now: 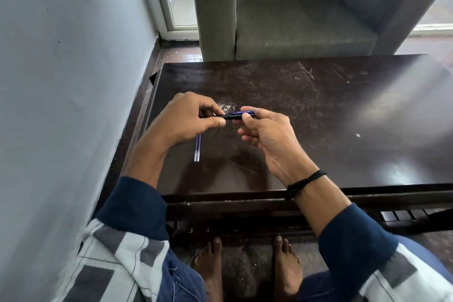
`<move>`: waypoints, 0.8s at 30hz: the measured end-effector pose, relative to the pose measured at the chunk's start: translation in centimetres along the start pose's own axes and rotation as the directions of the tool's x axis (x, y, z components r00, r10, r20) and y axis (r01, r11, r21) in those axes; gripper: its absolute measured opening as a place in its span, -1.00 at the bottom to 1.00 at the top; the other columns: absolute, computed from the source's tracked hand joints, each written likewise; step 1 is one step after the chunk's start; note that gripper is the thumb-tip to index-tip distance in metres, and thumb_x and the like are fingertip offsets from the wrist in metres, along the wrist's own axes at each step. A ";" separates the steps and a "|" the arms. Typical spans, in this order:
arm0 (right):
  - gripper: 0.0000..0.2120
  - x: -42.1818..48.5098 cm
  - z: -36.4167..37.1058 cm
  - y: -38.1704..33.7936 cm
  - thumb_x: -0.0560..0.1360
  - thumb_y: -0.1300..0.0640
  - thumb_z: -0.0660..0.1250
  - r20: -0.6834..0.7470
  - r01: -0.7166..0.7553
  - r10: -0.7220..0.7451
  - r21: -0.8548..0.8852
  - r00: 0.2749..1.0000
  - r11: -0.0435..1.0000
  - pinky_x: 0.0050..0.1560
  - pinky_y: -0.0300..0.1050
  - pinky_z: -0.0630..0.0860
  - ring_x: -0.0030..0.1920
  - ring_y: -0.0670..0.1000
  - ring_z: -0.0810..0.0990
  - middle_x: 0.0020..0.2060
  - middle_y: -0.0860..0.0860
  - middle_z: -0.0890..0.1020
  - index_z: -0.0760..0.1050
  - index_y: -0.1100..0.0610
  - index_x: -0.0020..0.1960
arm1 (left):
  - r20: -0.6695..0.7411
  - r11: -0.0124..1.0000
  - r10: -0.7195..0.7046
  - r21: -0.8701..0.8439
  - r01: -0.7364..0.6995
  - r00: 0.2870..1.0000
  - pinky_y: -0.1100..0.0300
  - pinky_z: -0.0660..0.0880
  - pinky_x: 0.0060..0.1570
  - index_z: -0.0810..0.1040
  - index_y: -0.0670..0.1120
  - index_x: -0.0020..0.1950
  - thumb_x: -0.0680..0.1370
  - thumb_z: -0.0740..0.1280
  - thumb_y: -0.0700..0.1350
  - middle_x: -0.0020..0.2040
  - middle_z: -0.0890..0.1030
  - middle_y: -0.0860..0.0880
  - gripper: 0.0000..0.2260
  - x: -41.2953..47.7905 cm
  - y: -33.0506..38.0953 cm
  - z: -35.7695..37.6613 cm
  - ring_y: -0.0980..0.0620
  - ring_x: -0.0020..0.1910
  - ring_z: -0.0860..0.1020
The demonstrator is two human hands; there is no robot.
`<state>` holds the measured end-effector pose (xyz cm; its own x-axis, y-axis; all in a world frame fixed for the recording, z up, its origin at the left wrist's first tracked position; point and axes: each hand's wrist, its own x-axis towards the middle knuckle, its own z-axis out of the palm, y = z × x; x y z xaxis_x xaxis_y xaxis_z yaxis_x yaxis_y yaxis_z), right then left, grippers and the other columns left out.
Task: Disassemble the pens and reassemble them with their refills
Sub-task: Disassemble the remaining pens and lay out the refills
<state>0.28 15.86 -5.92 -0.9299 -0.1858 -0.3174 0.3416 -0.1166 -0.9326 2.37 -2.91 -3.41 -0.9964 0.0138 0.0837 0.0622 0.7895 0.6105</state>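
A dark blue pen (234, 115) is held level above the dark wooden table (318, 115). My left hand (188, 120) pinches its black front end between thumb and fingers. My right hand (264, 135) pinches the blue clip end, which carries white lettering. Two thin blue refills (197, 148) lie side by side on the table just below my left hand, their upper ends hidden by that hand.
A grey wall runs along the left, close to the table's left edge. A grey armchair (294, 19) stands behind the table's far edge. My bare feet rest on the floor under the table's near edge.
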 end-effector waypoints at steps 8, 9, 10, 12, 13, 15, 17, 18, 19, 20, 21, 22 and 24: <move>-0.86 -0.1 0.2 0.2 0.61 0.22 0.37 0.024 0.008 -0.007 -0.051 1.000 0.999 -0.23 -0.23 0.56 -0.24 -0.07 0.62 -0.03 0.12 0.75 0.65 0.11 0.12 | -0.007 1.000 0.009 0.029 -0.009 1.000 0.47 0.37 -0.25 0.73 0.07 -0.03 0.45 0.54 0.01 -0.28 0.67 0.15 -0.88 -0.1 0.4 0.1 0.28 -0.27 0.58; -0.86 -0.1 0.2 0.2 0.61 0.22 0.37 0.023 0.009 -0.007 -0.057 1.000 0.998 -0.23 -0.23 0.56 -0.24 -0.07 0.62 -0.03 0.11 0.75 0.65 0.11 0.12 | -0.006 0.999 0.009 0.032 -0.009 1.000 0.44 0.38 -0.24 0.73 0.07 -0.03 0.45 0.53 0.01 -0.27 0.67 0.15 -0.87 -0.1 0.5 0.2 0.27 -0.27 0.59; -0.86 -0.1 0.2 0.2 0.61 0.21 0.36 0.023 0.009 -0.008 -0.060 1.000 0.998 -0.22 -0.23 0.55 -0.23 -0.07 0.62 -0.03 0.11 0.75 0.65 0.10 0.12 | -0.007 0.999 0.010 0.033 -0.009 1.000 0.42 0.39 -0.23 0.73 0.07 -0.02 0.45 0.53 0.01 -0.27 0.67 0.15 -0.87 -0.1 0.5 0.2 0.27 -0.26 0.59; -0.86 -0.1 0.2 0.2 0.61 0.21 0.36 0.024 0.010 -0.008 -0.063 1.000 0.998 -0.22 -0.23 0.55 -0.23 -0.07 0.62 -0.03 0.11 0.76 0.65 0.10 0.12 | -0.011 0.999 0.012 0.034 -0.012 1.000 0.39 0.39 -0.21 0.73 0.06 -0.02 0.45 0.53 0.01 -0.26 0.68 0.15 -0.87 0.0 0.4 0.1 0.26 -0.25 0.59; -0.86 -0.1 0.2 0.1 0.61 0.21 0.36 0.025 0.009 -0.008 -0.064 1.000 0.998 -0.22 -0.23 0.55 -0.23 -0.07 0.63 -0.04 0.10 0.76 0.65 0.11 0.12 | -0.011 0.999 0.013 0.037 -0.013 1.000 0.38 0.39 -0.21 0.73 0.07 -0.02 0.45 0.53 0.01 -0.26 0.67 0.16 -0.87 0.0 0.4 0.1 0.26 -0.25 0.59; -0.86 -0.1 0.2 0.2 0.61 0.21 0.36 0.026 0.010 -0.008 -0.072 1.000 0.997 -0.21 -0.23 0.55 -0.23 -0.07 0.63 -0.05 0.09 0.76 0.65 0.10 0.12 | -0.008 0.999 0.014 0.043 -0.013 1.000 0.39 0.38 -0.22 0.73 0.06 -0.01 0.45 0.53 0.01 -0.27 0.66 0.17 -0.86 0.0 0.3 0.2 0.27 -0.26 0.58; -0.87 -0.1 0.2 0.2 0.61 0.21 0.36 0.026 0.012 -0.010 -0.082 1.000 0.997 -0.21 -0.22 0.54 -0.23 -0.07 0.63 -0.05 0.08 0.76 0.66 0.09 0.11 | -0.012 0.999 0.014 0.046 -0.014 1.000 0.38 0.37 -0.22 0.73 0.07 -0.01 0.45 0.53 0.01 -0.26 0.65 0.19 -0.86 0.1 0.2 0.3 0.27 -0.26 0.57; -0.87 -0.1 0.2 0.2 0.61 0.21 0.36 0.025 0.013 -0.011 -0.087 1.000 0.996 -0.21 -0.23 0.54 -0.23 -0.07 0.63 -0.05 0.08 0.76 0.66 0.09 0.11 | -0.018 0.999 0.014 0.045 -0.013 1.000 0.38 0.36 -0.22 0.74 0.07 -0.01 0.45 0.53 0.01 -0.26 0.65 0.19 -0.86 0.1 0.2 0.4 0.26 -0.26 0.57; -0.86 -0.1 0.2 0.2 0.61 0.21 0.36 0.022 0.016 -0.014 -0.092 1.000 0.996 -0.22 -0.23 0.54 -0.24 -0.08 0.62 -0.05 0.09 0.76 0.66 0.09 0.12 | -0.026 0.999 0.014 0.044 -0.013 1.000 0.36 0.36 -0.22 0.74 0.07 -0.02 0.44 0.53 0.02 -0.26 0.66 0.18 -0.86 0.1 0.1 0.5 0.26 -0.26 0.56; -0.85 -0.1 0.2 0.2 0.62 0.21 0.35 0.017 0.020 -0.018 -0.100 1.000 0.995 -0.22 -0.24 0.54 -0.24 -0.08 0.62 -0.06 0.09 0.76 0.65 0.10 0.14 | -0.035 0.999 0.014 0.041 -0.012 0.999 0.34 0.36 -0.22 0.74 0.08 -0.03 0.44 0.54 0.02 -0.26 0.66 0.17 -0.86 0.1 0.0 0.6 0.25 -0.27 0.56; -0.84 -0.1 0.2 0.2 0.62 0.21 0.35 0.009 0.026 -0.025 -0.109 1.000 0.994 -0.23 -0.24 0.55 -0.25 -0.09 0.62 -0.06 0.09 0.76 0.65 0.11 0.15 | -0.044 0.999 0.015 0.038 -0.013 0.999 0.31 0.37 -0.21 0.74 0.08 -0.03 0.43 0.54 0.03 -0.26 0.67 0.16 -0.86 0.2 -0.1 0.8 0.24 -0.27 0.55; -0.84 -0.2 0.2 0.2 0.62 0.21 0.34 0.001 0.034 -0.034 -0.119 0.999 0.992 -0.22 -0.24 0.55 -0.25 -0.09 0.62 -0.07 0.08 0.76 0.64 0.11 0.16 | -0.050 0.999 0.017 0.036 -0.016 0.999 0.27 0.40 -0.19 0.74 0.08 -0.04 0.42 0.55 0.03 -0.26 0.67 0.15 -0.86 0.2 -0.1 0.9 0.22 -0.27 0.55; -0.85 -0.3 0.2 0.3 0.62 0.22 0.34 -0.015 0.050 -0.053 -0.134 0.999 0.990 -0.21 -0.23 0.56 -0.26 -0.10 0.63 -0.07 0.09 0.76 0.64 0.10 0.14 | -0.062 0.999 0.024 0.035 -0.022 0.998 0.19 0.46 -0.15 0.75 0.09 -0.05 0.41 0.55 0.04 -0.26 0.68 0.14 -0.86 0.2 -0.2 1.2 0.19 -0.26 0.56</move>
<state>0.69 15.65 -6.07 -0.9485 -0.1648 -0.2704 0.2731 0.0065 -0.9620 2.05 -2.32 -4.41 -0.9891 -0.0057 0.1470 0.0816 0.8101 0.5806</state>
